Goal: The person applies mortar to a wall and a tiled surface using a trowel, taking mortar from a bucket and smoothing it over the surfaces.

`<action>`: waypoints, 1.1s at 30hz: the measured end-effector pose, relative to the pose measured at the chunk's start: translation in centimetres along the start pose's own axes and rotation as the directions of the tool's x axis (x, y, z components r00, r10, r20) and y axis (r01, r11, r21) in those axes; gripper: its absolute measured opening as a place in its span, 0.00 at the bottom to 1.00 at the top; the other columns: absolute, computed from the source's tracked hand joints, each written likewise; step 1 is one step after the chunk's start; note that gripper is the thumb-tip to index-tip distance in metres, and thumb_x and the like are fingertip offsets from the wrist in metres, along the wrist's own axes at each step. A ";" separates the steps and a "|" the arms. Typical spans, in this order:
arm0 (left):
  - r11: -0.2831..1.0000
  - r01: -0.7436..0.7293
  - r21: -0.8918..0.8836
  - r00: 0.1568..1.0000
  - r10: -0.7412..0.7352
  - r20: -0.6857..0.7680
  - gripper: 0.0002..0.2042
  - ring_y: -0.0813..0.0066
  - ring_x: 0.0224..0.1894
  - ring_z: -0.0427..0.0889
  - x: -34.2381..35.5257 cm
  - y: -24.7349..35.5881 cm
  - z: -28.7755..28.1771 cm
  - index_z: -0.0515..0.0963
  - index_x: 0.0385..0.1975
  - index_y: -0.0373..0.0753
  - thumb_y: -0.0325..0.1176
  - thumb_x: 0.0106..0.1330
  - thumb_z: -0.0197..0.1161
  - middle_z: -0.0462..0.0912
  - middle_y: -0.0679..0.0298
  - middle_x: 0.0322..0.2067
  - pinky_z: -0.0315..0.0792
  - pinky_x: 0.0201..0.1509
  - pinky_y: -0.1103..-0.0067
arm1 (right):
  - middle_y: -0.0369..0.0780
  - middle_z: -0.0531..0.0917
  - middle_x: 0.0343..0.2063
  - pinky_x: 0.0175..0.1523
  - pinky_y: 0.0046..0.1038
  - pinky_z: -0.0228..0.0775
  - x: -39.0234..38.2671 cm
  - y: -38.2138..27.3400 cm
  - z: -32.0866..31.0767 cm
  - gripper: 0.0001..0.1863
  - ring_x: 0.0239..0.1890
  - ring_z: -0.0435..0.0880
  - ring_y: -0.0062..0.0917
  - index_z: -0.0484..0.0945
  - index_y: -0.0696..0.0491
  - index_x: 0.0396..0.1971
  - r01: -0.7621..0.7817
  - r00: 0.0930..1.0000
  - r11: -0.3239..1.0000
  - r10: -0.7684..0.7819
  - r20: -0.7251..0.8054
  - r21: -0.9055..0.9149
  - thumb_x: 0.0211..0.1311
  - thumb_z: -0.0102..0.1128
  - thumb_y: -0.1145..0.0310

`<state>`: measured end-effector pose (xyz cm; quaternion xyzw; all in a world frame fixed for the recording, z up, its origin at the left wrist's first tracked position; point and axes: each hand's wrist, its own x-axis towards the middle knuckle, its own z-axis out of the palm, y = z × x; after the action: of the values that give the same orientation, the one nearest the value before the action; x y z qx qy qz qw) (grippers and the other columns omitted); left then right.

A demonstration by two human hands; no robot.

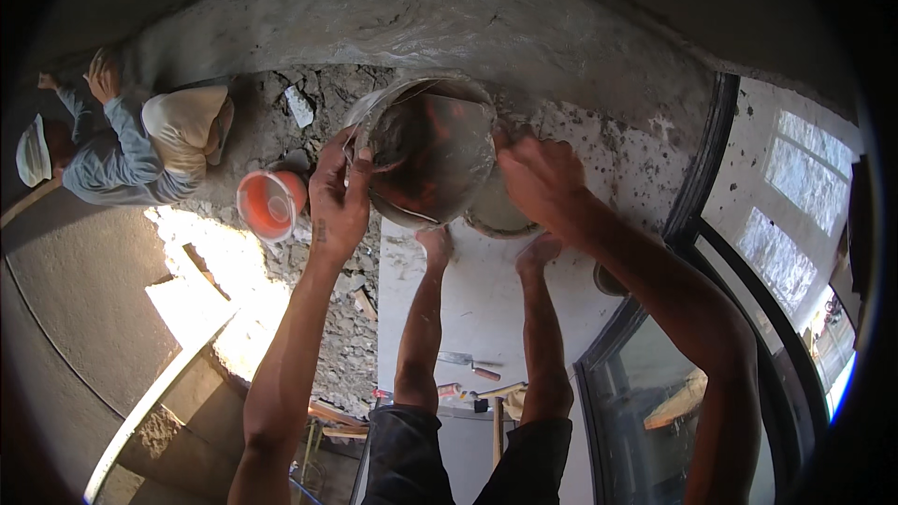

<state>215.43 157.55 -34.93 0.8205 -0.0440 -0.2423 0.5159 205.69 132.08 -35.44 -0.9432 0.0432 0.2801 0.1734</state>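
Note:
A round bucket (426,196), its inner wall smeared grey with orange showing through, is held up in front of me with its mouth turned toward me. My left hand (341,192) grips its left rim, thumb on the inside edge and fingers outside. Closed on the right rim is my right hand (543,173), its fingertips partly hidden. Beneath and just right of the bucket, a second round container (500,210) shows grey wet mortar and is partly covered by it.
Ahead runs a wet plastered wall (374,19). An orange bucket (271,206) stands on rubble at left, near a crouching person (140,145). A trowel (472,367) lies by my legs on the pale board (402,304). Dark-framed glass (645,393) borders the right.

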 end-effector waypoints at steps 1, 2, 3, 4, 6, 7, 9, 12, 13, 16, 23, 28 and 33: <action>0.994 -0.082 0.078 0.996 0.080 0.024 0.17 0.80 0.51 0.75 0.1 0.6 0.4 0.74 0.59 0.27 0.31 0.76 0.57 0.78 0.61 0.52 0.68 0.58 0.81 | 0.50 0.86 0.32 0.38 0.39 0.83 0.0 -0.2 1.1 0.17 0.33 0.89 0.41 0.80 0.58 0.48 0.029 1.000 1.000 -0.029 -0.002 0.002 0.58 0.62 0.71; 1.000 -0.006 -0.010 1.000 0.006 0.028 0.18 0.80 0.51 0.75 0.4 1.2 0.8 0.74 0.60 0.27 0.31 0.76 0.57 0.78 0.61 0.53 0.68 0.58 0.81 | 0.49 0.86 0.32 0.36 0.38 0.84 0.1 -0.5 2.2 0.15 0.33 0.90 0.41 0.81 0.59 0.45 0.058 0.998 0.998 -0.058 -0.003 0.004 0.58 0.62 0.71; 0.993 0.075 -0.092 0.997 -0.072 0.031 0.18 0.80 0.50 0.75 0.6 1.9 1.0 0.74 0.60 0.26 0.32 0.76 0.57 0.78 0.60 0.54 0.68 0.57 0.81 | 0.49 0.86 0.31 0.35 0.36 0.84 0.1 -0.8 2.7 0.13 0.33 0.90 0.41 0.83 0.60 0.41 0.096 0.995 0.995 -0.096 -0.004 0.009 0.57 0.63 0.71; 0.973 0.154 -0.172 0.988 -0.149 0.041 0.18 0.80 0.50 0.75 0.7 2.2 1.1 0.74 0.60 0.26 0.32 0.76 0.57 0.77 0.60 0.55 0.69 0.57 0.81 | 0.49 0.86 0.32 0.35 0.38 0.84 -0.5 -0.8 3.0 0.13 0.32 0.90 0.41 0.83 0.60 0.42 0.102 0.994 0.994 -0.104 0.042 0.035 0.57 0.62 0.72; 0.974 0.127 -0.187 0.992 -0.126 0.017 0.18 0.81 0.48 0.76 0.2 1.6 0.9 0.74 0.59 0.26 0.32 0.76 0.57 0.78 0.60 0.54 0.69 0.55 0.82 | 0.50 0.87 0.32 0.36 0.41 0.83 -1.9 -1.0 3.4 0.14 0.31 0.89 0.42 0.82 0.59 0.42 0.110 0.984 0.990 -0.121 0.130 0.089 0.56 0.61 0.73; 0.975 0.113 -0.193 0.994 -0.114 0.006 0.18 0.82 0.48 0.76 -0.1 1.3 0.6 0.74 0.59 0.26 0.31 0.76 0.57 0.79 0.61 0.54 0.69 0.54 0.83 | 0.50 0.87 0.32 0.37 0.41 0.83 -2.2 -0.7 3.3 0.14 0.31 0.89 0.42 0.82 0.59 0.43 0.123 0.984 0.985 -0.136 0.113 0.120 0.56 0.62 0.72; 0.969 0.121 -0.216 0.993 -0.115 0.041 0.17 0.83 0.46 0.76 -0.6 1.0 -0.1 0.75 0.59 0.27 0.31 0.77 0.57 0.80 0.62 0.52 0.69 0.53 0.83 | 0.49 0.86 0.32 0.37 0.42 0.83 -3.0 0.0 2.7 0.15 0.31 0.89 0.43 0.82 0.59 0.44 0.147 0.983 0.972 -0.163 0.081 0.182 0.56 0.63 0.71; 0.953 0.159 -0.259 0.987 -0.150 0.053 0.17 0.83 0.46 0.76 -1.0 0.4 0.1 0.75 0.59 0.27 0.31 0.77 0.56 0.82 0.64 0.48 0.69 0.53 0.83 | 0.48 0.87 0.33 0.38 0.43 0.83 -2.4 0.3 2.0 0.19 0.31 0.88 0.44 0.80 0.58 0.49 -0.041 0.998 0.970 0.052 -0.039 0.239 0.58 0.63 0.69; 0.946 0.170 -0.276 0.986 -0.161 0.053 0.17 0.83 0.46 0.76 -0.9 0.3 0.2 0.75 0.59 0.28 0.31 0.77 0.55 0.83 0.65 0.47 0.70 0.53 0.83 | 0.48 0.86 0.33 0.37 0.42 0.83 -2.7 0.3 2.8 0.20 0.30 0.88 0.44 0.78 0.57 0.52 0.033 0.994 0.983 -0.014 -0.110 0.179 0.58 0.63 0.69; 0.928 0.210 -0.308 0.978 -0.202 0.059 0.16 0.84 0.46 0.76 -0.9 1.3 0.1 0.75 0.59 0.28 0.31 0.78 0.55 0.83 0.65 0.46 0.69 0.54 0.82 | 0.47 0.86 0.35 0.36 0.40 0.83 -4.5 -0.2 3.9 0.25 0.29 0.88 0.41 0.75 0.56 0.58 0.185 0.973 0.982 -0.179 -0.149 0.029 0.60 0.63 0.68; 0.973 0.145 -0.178 0.988 -0.133 0.076 0.15 0.86 0.42 0.71 -1.3 0.7 -0.1 0.76 0.57 0.28 0.31 0.77 0.56 0.79 0.70 0.38 0.66 0.51 0.84 | 0.46 0.85 0.38 0.34 0.40 0.83 -5.0 0.3 3.7 0.25 0.29 0.88 0.37 0.75 0.51 0.59 0.119 0.990 0.991 -0.114 -0.089 0.058 0.60 0.64 0.66; 0.980 0.066 -0.187 0.998 -0.061 0.032 0.16 0.86 0.41 0.70 -1.8 -0.1 1.9 0.76 0.57 0.27 0.32 0.77 0.56 0.75 0.71 0.36 0.66 0.51 0.84 | 0.46 0.84 0.39 0.37 0.41 0.83 -6.2 0.7 4.5 0.24 0.31 0.88 0.40 0.74 0.49 0.59 0.145 0.989 0.984 -0.143 -0.032 0.101 0.61 0.63 0.65; 0.952 0.219 -0.215 0.976 -0.211 0.057 0.18 0.84 0.44 0.74 -2.2 0.3 2.8 0.74 0.58 0.26 0.32 0.77 0.56 0.78 0.68 0.39 0.69 0.53 0.83 | 0.46 0.83 0.39 0.40 0.44 0.83 -7.0 0.7 4.5 0.23 0.34 0.88 0.43 0.74 0.49 0.58 0.124 0.981 0.988 -0.136 0.139 0.094 0.62 0.62 0.66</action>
<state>212.32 155.82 -34.84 0.7541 0.0642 -0.3139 0.5733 197.41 132.88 -35.40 -0.9130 -0.0195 0.3339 0.2338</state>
